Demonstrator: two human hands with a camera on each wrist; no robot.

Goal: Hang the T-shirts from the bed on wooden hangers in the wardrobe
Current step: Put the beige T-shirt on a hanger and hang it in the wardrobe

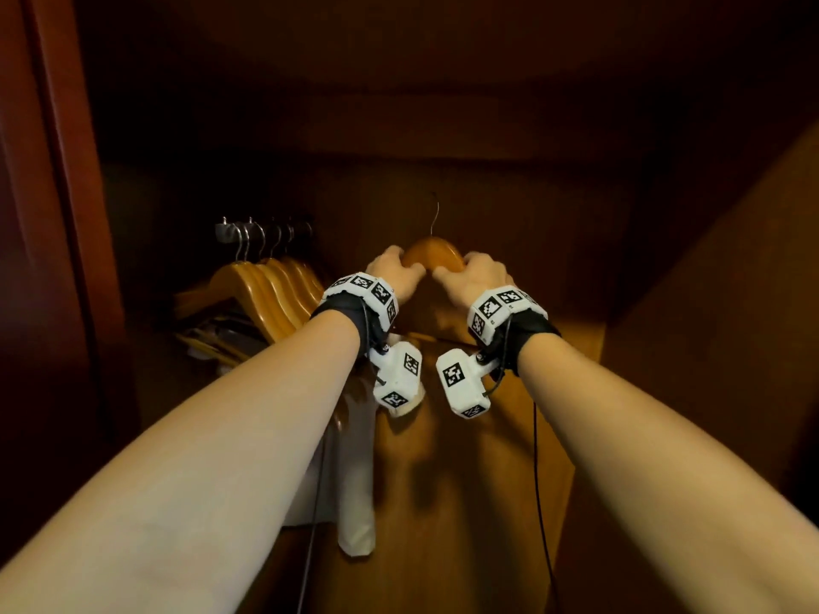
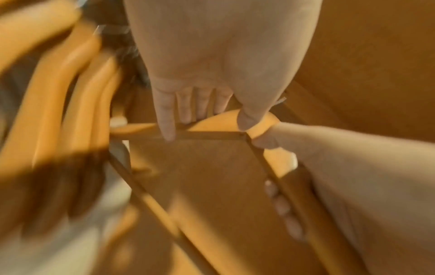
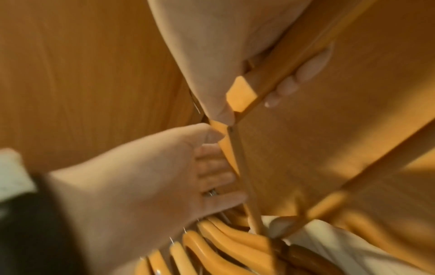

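Observation:
A wooden hanger [image 1: 432, 254] is held up inside the dark wardrobe, its wire hook [image 1: 436, 214] pointing up. My left hand [image 1: 394, 270] grips its left shoulder and my right hand [image 1: 474, 277] grips its right shoulder, thumbs nearly meeting at the middle. In the left wrist view my left hand [image 2: 207, 115] curls over the hanger [image 2: 219, 121]. In the right wrist view the fingers [image 3: 294, 81] of my right hand [image 3: 247, 100] wrap the hanger arm [image 3: 240, 93]. A white T-shirt [image 1: 354, 480] hangs below my left wrist; how it sits on the hanger is hidden.
Several bare wooden hangers [image 1: 266, 285] hang close together on a rail bracket [image 1: 226, 230] at the left. The wardrobe's back wall [image 1: 532, 214] is dark, a side panel [image 1: 731, 281] stands at the right and a door edge [image 1: 57, 170] at the left.

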